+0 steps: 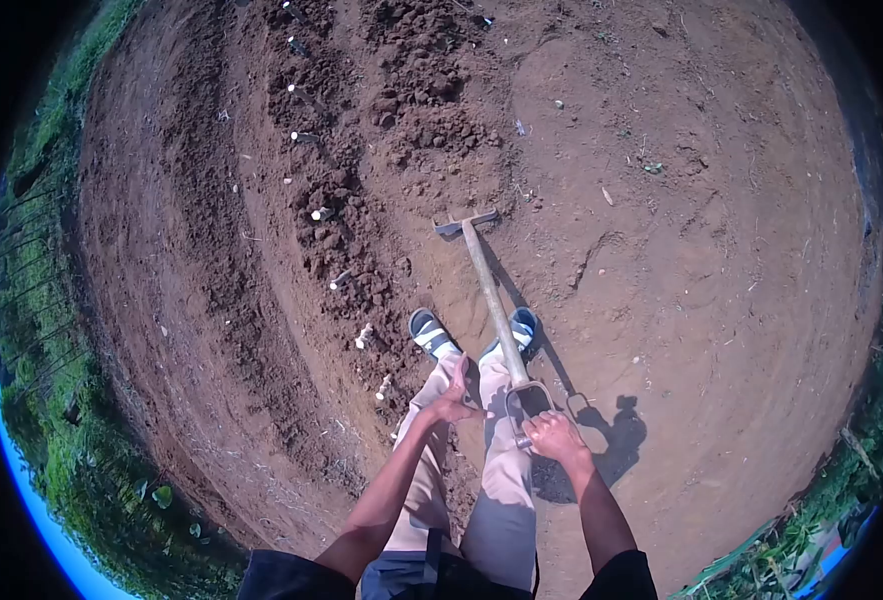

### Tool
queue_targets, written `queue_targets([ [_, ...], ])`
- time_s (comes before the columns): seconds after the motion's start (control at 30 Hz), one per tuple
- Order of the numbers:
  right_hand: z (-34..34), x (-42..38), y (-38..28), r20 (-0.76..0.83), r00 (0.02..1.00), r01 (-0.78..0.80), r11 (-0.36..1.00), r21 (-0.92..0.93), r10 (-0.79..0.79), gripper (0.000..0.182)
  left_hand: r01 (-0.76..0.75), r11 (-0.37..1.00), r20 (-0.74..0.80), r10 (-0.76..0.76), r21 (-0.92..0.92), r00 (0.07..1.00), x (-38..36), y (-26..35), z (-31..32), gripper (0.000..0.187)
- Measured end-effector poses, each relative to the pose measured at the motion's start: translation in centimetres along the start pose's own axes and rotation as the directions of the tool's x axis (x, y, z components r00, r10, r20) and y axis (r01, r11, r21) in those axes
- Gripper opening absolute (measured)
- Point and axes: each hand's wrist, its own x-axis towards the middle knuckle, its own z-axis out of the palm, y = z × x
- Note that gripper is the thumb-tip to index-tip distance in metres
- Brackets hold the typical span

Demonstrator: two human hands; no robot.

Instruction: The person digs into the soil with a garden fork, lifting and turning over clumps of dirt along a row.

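A long-handled spade [491,290] slants away from me, its metal head against the soil beyond my feet. My right hand [556,437] is closed around the D-shaped grip at the near end of its wooden shaft. To the left of that grip, my left hand [449,402] is held over my trouser leg with thumb and fingers apart and nothing in it. The spade's head shows as a narrow crosswise bar; what lies below it is hidden. My sandalled feet [429,333] stand on both sides of the lower shaft.
A row of short, pale-ended stakes or cuttings [322,214] runs up the loosened soil [336,240] on my left. Dark clods [426,75] lie farther ahead. Smoother brown earth [701,300] spreads to the right, and green plants [71,420] border the left edge.
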Motion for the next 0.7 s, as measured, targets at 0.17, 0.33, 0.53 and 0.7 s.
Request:
queue_targets([
  [0.17, 5.5, -2.3, 1.5, 0.115, 0.993, 0.009, 0.999, -0.032, -0.006, 0.007, 0.294, 0.693, 0.005, -0.387, -0.658, 0.922, 15.9, -1.2, -1.5, 0.089],
  [0.33, 12.1, -4.5, 4.1, 0.370, 0.929, -0.039, 0.999, 0.032, 0.024, 0.004, 0.172, 0.698, -0.295, -0.495, -0.695, 0.817, 27.1, -2.8, -0.8, 0.059],
  [0.53, 22.1, -7.9, 7.9, 0.347, 0.897, -0.389, 0.862, 0.324, 0.274, 0.014, 0.180, 0.561, -0.211, -0.561, -0.808, 0.801, 31.0, -6.5, 0.6, 0.038],
  [0.7, 23.0, -7.0, 8.1, 0.368, 0.930, 0.030, 1.000, 0.000, -0.028, 0.006, 0.117, 0.564, -0.276, -0.561, -0.817, 0.780, 30.0, -7.0, 2.3, 0.014],
])
